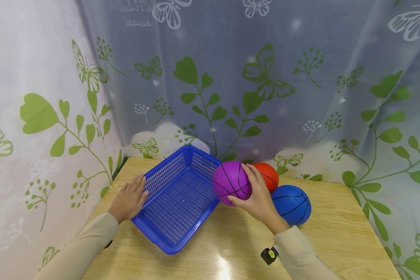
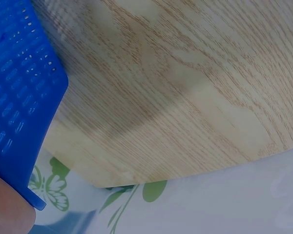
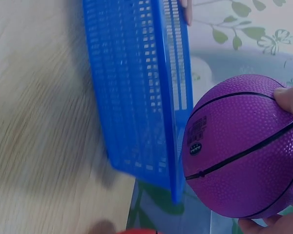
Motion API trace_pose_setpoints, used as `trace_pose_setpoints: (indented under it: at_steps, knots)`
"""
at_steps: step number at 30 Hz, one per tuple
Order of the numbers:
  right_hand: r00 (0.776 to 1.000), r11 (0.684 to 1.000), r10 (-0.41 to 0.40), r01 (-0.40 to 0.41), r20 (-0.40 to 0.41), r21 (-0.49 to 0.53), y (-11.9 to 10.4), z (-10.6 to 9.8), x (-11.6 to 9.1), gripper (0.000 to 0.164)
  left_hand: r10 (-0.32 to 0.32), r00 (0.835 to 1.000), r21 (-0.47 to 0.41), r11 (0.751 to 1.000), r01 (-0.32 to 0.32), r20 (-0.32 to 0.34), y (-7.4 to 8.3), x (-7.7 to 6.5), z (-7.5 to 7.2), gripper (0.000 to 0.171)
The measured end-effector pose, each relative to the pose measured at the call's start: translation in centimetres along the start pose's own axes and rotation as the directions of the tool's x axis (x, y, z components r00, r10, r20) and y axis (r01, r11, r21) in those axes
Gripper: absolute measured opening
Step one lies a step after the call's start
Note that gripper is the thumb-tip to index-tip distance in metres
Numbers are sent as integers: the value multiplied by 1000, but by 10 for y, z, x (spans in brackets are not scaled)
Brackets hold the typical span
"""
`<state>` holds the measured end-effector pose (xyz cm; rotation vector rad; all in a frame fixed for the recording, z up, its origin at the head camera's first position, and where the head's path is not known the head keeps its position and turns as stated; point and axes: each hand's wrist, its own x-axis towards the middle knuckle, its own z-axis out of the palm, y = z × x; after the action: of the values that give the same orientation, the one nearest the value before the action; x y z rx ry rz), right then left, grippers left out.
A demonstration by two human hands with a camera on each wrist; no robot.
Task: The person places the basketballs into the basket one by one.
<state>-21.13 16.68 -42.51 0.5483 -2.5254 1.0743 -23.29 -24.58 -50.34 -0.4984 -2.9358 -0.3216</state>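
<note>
A purple mini basketball point(image 1: 229, 183) with black lines is held by my right hand point(image 1: 260, 198), thumb on the near side and fingers over the top. In the right wrist view the purple mini basketball point(image 3: 239, 151) hangs beside the rim of the blue plastic basket point(image 3: 127, 97). That blue plastic basket point(image 1: 182, 204) stands slantwise on the table, with no ball inside. My left hand point(image 1: 128, 197) rests on its left rim with the fingers fairly straight; in the left wrist view only part of a finger point(image 2: 10, 207) shows at the rim.
Behind my right hand sit a red mini basketball point(image 1: 268, 177), partly hidden, and a blue mini basketball point(image 1: 291, 205). The wooden table point(image 1: 336, 233) ends at a patterned curtain point(image 1: 224, 77) at the back and sides. A small black device point(image 1: 269, 255) is at my right wrist.
</note>
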Motion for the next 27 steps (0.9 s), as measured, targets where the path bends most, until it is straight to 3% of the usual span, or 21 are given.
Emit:
trace_pose_setpoints:
  at_steps: [6, 17, 27]
  knots:
    - [999, 999, 7, -9, 36, 45, -14, 22, 6, 95, 1, 1000, -2, 1000, -1, -6, 1, -1, -1, 56]
    - [993, 992, -70, 59, 95, 113, -46, 75, 15, 94, 3, 1000, 9, 1000, -3, -20, 1, -2, -3, 55]
    - [981, 986, 25, -57, 195, 160, -58, 121, 13, 92, 8, 1000, -1, 1000, -8, -16, -1, -1, -1, 55]
